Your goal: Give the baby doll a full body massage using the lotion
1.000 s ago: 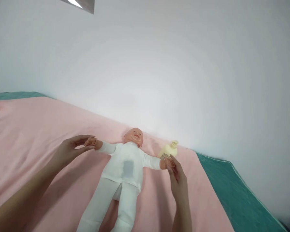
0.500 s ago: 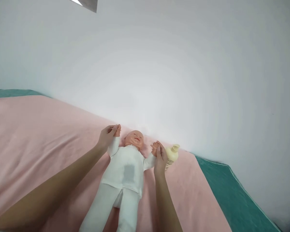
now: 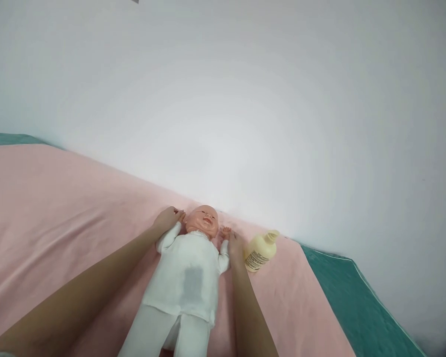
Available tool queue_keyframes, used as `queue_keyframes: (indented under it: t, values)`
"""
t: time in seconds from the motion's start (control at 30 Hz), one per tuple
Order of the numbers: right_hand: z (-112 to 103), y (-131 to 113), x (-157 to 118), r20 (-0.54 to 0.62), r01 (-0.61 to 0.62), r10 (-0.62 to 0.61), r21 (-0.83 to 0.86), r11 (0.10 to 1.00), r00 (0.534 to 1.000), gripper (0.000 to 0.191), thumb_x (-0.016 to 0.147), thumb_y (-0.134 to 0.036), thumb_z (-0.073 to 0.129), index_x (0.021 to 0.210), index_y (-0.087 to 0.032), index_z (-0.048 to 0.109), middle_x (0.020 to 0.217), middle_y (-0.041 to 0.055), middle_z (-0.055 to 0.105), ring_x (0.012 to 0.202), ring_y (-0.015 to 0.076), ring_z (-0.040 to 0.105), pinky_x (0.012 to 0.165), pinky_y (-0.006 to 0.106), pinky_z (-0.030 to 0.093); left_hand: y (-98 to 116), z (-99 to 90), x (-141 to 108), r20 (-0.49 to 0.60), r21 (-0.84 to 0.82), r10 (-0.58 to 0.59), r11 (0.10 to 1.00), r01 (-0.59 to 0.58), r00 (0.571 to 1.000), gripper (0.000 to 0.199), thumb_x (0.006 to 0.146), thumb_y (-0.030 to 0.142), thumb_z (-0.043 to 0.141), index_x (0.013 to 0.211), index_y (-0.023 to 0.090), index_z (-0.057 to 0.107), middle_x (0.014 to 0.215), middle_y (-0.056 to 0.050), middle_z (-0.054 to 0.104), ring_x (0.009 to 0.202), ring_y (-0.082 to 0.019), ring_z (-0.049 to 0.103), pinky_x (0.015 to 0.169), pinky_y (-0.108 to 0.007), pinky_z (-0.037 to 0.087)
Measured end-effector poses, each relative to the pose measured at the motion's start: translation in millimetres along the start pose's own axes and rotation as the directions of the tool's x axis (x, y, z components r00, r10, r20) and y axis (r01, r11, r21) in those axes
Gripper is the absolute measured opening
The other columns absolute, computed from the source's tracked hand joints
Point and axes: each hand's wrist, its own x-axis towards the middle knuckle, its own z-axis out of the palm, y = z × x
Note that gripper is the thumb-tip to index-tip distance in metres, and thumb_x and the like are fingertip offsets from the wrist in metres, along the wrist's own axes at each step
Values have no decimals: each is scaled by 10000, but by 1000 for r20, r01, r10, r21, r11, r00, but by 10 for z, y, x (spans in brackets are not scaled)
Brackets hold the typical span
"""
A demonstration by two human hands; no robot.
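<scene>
A baby doll (image 3: 193, 270) in a white top and white trousers lies on its back on a pink cloth (image 3: 107, 183), with a grey patch on its front. My left hand (image 3: 168, 218) is closed around the doll's hand on the left, beside its head. On the other side, my right hand (image 3: 236, 247) holds the doll's other hand, its fingers partly hidden. Both doll arms are bent, with their hands near head level.
A pale yellow bottle (image 3: 260, 252) with printed text stands just right of my right hand. Green cloth (image 3: 357, 292) shows at the right and at the far left. Behind the doll rises a white wall (image 3: 238, 109).
Both my hands have lowered the doll's hands toward the cloth and closer to its head. The doll's arms are more bent. The view has shifted slightly.
</scene>
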Motion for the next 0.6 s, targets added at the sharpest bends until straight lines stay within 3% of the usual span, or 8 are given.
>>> queue_keyframes:
  t: [0.13,0.23,0.33,0.43,0.6]
  values:
    - [13,-72,-133,-28,89,-88,24,996,996,388,871,-404,419,949,-142,694,998,118,723,942,241,674,828,352,505,21,-15,-52,-13,46,13,999,-12,1000,302,793,458,522,782,184,648,863,-141,727,828,-299,673,677,-332,452]
    - [16,-147,-290,-77,178,-173,61,982,982,459,916,-460,366,1137,-141,611,1146,128,674,1024,217,646,862,327,495,129,-83,-187,-52,56,34,998,-31,998,375,862,482,438,981,181,627,1002,-127,710,926,-281,654,728,-327,451]
    - [-16,-188,-438,-116,299,-288,90,950,951,478,918,-493,389,1208,-149,552,1196,129,644,1071,208,617,916,341,471,280,-189,-383,-100,28,92,996,-90,991,427,897,516,392,1119,195,567,1031,-96,698,936,-255,645,746,-317,450]
    - [-128,-222,-592,-125,381,-366,131,915,922,479,900,-485,448,1222,-140,531,1198,142,632,1094,217,604,938,368,461,448,-358,-619,-136,-28,170,984,-176,976,436,878,540,436,1141,213,554,1020,-66,696,902,-230,644,747,-301,458]
    - [-476,-315,-1005,-155,349,-337,57,935,929,447,842,-454,544,1202,-191,565,1251,117,610,1125,231,586,894,354,487,609,-740,-1081,-153,74,265,964,-256,952,428,814,511,538,1154,253,568,1010,-31,703,927,-237,631,758,-307,462]
